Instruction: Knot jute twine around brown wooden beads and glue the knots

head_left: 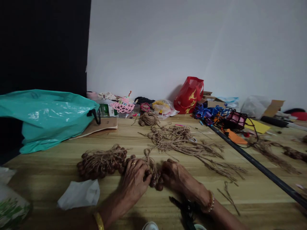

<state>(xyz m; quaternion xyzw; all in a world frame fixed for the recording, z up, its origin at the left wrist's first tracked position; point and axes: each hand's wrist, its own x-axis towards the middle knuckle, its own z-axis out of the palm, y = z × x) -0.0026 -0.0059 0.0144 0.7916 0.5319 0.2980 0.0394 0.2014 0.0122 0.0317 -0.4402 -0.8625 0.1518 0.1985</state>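
Observation:
A small bunch of round brown beads on jute cord lies on the table between my hands. My left hand bends over the beads at its left side, thumb and fingers closed on some of them. Curled against the other side of the bunch is my right hand; its fingertips are turned away, so what they pinch is hidden. Left of my left hand lies a larger heap of corded brown beads. Loose jute cords spread out beyond my hands. Dark-handled pliers or cutters lie under my right wrist.
A white tissue lies at front left, near a teal plastic bag. Along the wall stand a jute ball, a red bag and blue cords. A black strip crosses the table at right.

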